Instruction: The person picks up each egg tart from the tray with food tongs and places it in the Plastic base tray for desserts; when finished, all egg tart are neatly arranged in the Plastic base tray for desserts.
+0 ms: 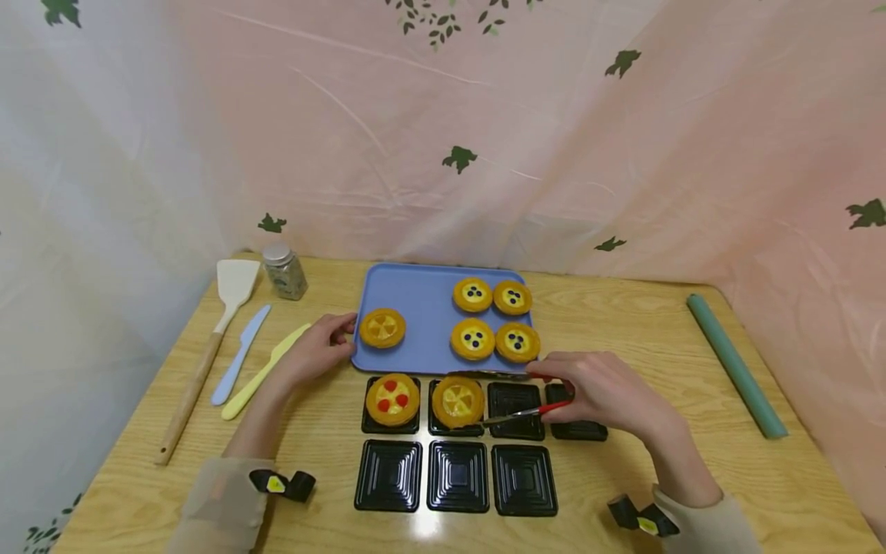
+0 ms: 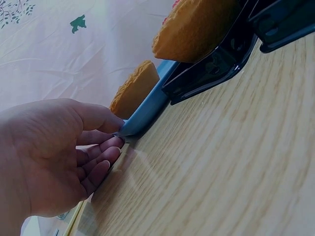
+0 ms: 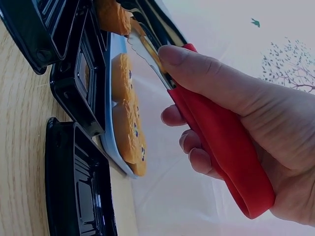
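My right hand (image 1: 609, 392) grips a pair of red-handled metal tongs (image 3: 216, 142). Their arms stand either side of an egg tart with yellow fruit wedges (image 1: 458, 402), which sits over the second black square tray in the back row. To its left, a tart with red berries (image 1: 392, 400) rests in another black tray. At the blue tray (image 1: 422, 285), my left hand (image 1: 320, 348) pinches the left rim, thumb on top and fingers curled beneath. On that tray lie another fruit-wedge tart (image 1: 382, 328) at left and several blueberry tarts (image 1: 474, 338) at right.
Three black trays (image 1: 457, 475) form the front row; two more (image 1: 514, 410) stand at the back row's right. A spatula (image 1: 214, 338), blue knife (image 1: 241, 355), yellow knife (image 1: 256, 385) and lidded jar (image 1: 284, 271) lie left. A green rolling pin (image 1: 737, 365) is far right.
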Action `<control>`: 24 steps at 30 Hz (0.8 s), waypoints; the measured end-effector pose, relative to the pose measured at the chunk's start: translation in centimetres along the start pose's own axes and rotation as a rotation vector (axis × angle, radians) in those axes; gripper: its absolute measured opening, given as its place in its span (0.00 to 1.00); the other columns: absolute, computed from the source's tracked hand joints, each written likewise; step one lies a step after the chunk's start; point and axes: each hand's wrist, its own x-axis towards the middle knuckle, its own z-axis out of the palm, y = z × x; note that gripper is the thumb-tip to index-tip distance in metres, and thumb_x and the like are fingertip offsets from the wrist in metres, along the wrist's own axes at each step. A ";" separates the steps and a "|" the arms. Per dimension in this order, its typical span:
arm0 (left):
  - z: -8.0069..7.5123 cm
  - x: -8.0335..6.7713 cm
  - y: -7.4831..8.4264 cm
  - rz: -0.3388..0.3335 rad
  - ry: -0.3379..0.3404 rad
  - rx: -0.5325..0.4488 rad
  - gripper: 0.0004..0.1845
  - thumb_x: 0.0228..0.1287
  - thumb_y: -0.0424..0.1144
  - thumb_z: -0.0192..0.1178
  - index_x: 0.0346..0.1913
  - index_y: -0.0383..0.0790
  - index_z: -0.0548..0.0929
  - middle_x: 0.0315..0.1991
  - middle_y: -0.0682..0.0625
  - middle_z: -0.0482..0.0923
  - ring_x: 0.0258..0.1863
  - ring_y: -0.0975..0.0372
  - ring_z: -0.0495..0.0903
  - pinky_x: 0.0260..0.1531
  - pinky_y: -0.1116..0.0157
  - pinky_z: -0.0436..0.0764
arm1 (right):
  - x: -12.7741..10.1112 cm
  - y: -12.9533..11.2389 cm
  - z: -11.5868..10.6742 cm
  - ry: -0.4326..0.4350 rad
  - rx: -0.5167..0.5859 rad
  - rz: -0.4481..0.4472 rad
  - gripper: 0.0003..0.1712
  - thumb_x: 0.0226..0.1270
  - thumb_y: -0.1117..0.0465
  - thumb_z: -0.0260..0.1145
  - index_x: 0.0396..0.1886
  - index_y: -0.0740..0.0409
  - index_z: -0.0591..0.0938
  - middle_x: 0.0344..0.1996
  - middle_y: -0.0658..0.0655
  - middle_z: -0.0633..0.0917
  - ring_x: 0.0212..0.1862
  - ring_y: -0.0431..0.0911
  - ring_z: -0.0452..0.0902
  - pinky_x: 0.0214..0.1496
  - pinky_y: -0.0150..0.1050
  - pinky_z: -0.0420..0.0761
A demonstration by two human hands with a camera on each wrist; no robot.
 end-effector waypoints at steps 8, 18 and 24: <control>-0.2 -0.1 0.1 0.006 0.012 0.001 0.34 0.66 0.34 0.61 0.74 0.26 0.68 0.55 0.35 0.78 0.47 0.53 0.75 0.49 0.59 0.73 | -0.1 0.0 -0.3 0.001 0.032 0.010 0.35 0.47 0.44 0.84 0.57 0.46 0.87 0.46 0.44 0.90 0.30 0.31 0.72 0.30 0.28 0.71; -0.4 0.0 0.2 0.017 0.019 -0.010 0.34 0.66 0.34 0.61 0.73 0.25 0.69 0.56 0.34 0.78 0.47 0.52 0.76 0.48 0.60 0.73 | -0.1 0.0 -0.7 0.009 0.026 0.023 0.36 0.47 0.43 0.84 0.59 0.45 0.86 0.45 0.44 0.89 0.28 0.32 0.71 0.29 0.27 0.70; 0.0 -0.1 -0.2 0.021 0.013 -0.019 0.33 0.66 0.34 0.61 0.73 0.25 0.68 0.55 0.34 0.78 0.46 0.53 0.75 0.48 0.60 0.73 | -0.5 0.4 -1.3 0.038 0.052 0.087 0.38 0.49 0.40 0.82 0.62 0.44 0.84 0.36 0.40 0.83 0.28 0.31 0.66 0.29 0.28 0.68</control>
